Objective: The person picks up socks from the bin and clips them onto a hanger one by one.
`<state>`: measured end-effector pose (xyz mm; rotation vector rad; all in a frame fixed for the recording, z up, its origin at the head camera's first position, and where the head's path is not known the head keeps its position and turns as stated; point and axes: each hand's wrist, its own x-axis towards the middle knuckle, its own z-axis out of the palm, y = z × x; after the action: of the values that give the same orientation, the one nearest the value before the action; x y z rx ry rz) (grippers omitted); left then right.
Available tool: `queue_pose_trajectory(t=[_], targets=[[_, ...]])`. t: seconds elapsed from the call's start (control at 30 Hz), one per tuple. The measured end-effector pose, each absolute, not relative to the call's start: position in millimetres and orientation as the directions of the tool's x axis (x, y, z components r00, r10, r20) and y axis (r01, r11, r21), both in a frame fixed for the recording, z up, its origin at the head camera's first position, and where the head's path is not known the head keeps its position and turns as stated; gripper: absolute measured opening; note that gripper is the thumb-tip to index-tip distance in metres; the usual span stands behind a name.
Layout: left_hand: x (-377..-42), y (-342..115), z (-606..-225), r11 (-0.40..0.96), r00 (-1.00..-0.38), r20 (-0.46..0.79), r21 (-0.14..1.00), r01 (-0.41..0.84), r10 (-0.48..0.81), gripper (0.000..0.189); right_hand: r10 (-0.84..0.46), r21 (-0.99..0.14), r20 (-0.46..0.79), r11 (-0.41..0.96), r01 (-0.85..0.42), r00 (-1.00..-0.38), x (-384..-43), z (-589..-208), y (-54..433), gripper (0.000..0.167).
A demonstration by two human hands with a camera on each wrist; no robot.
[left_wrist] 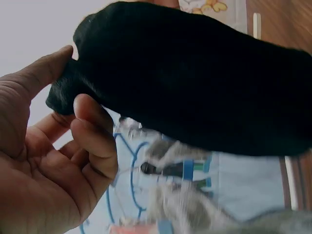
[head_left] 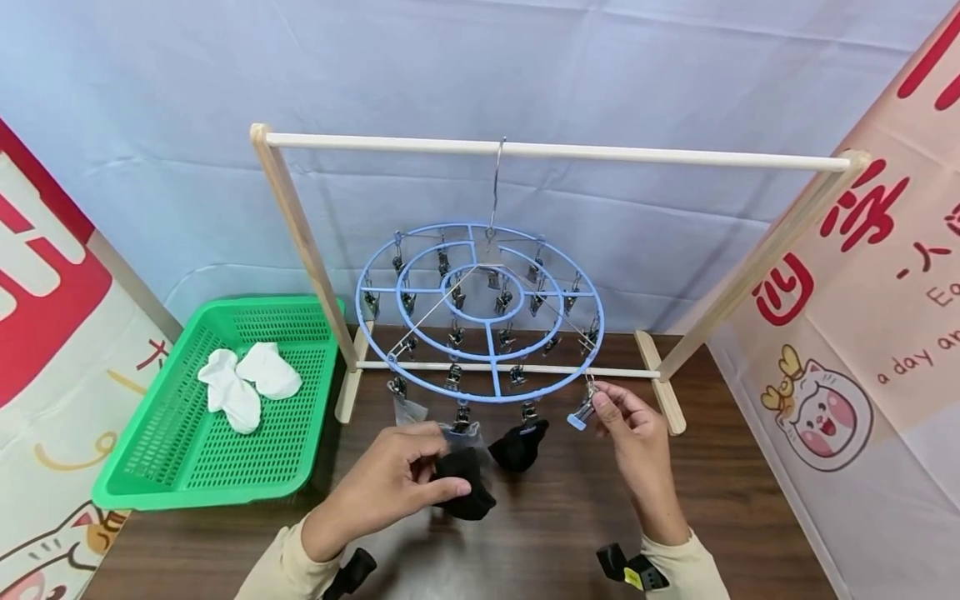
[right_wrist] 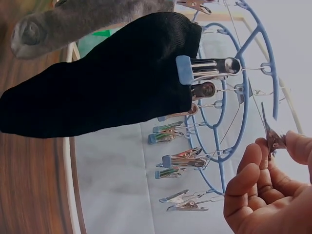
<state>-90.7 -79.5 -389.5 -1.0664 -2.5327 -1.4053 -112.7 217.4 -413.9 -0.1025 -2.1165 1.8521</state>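
Black sock [head_left: 472, 501] in left grip [head_left: 386, 479], clip [head_left: 588, 402] in right grip [head_left: 636, 435], apparently "a day" on banner [head_left: 892, 333]

Table [head_left: 750, 517]: dark brown, wood-grained. Behind far edge: pale blue backdrop [head_left: 637, 75], creased. Along right edge: pinkish banner [head_left: 862, 275], red characters, round cartoon face [head_left: 825, 421] with pink cheeks. Left edge: red-and-white banner [head_left: 45, 350]; second cartoon [head_left: 67, 546] by near-left corner, partly cropped.

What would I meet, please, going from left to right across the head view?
Rectangular green plastic basket, left grip, held black fabric sock, clipped black fabric sock, pinched blue-tipped metal clip, right grip.
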Motion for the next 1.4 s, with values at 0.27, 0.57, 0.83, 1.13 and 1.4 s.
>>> queue_pose_trajectory(t=[0.27, 0.57, 0.83, 1.13, 1.4], targets=[[-90, -65, -395, 0.380, -0.766, 0.338, 0.715, 0.586, 0.546, 0.026, 0.229, -0.972, 0.225, 0.114, -0.203, -0.947, -103, -416, 214, 0.018], [-87, -54, -398, 0.316, -0.765, 0.249, 0.803, 0.506, 0.594, 0.018, 0.160, -0.959, 0.276, 0.116, -0.260, -0.948, -95, -415, 211, 0.017], [-90, -45, -402, 0.299, -0.752, 0.271, 0.796, 0.526, 0.601, 0.008, 0.077, -0.952, 0.300, 0.091, -0.293, -0.951, -93, -415, 205, 0.018], [-94, -34, -410, 0.345, -0.792, 0.267, 0.791, 0.506, 0.549, 0.006, 0.031, -0.949, 0.313, 0.064, -0.310, -0.949, -91, -412, 198, 0.017], [-97, -23, -417, 0.342, -0.833, 0.253, 0.824, 0.451, 0.491, 0.006, 0.023, -0.944, 0.327, 0.061, -0.325, -0.945, -88, -409, 194, 0.016]])
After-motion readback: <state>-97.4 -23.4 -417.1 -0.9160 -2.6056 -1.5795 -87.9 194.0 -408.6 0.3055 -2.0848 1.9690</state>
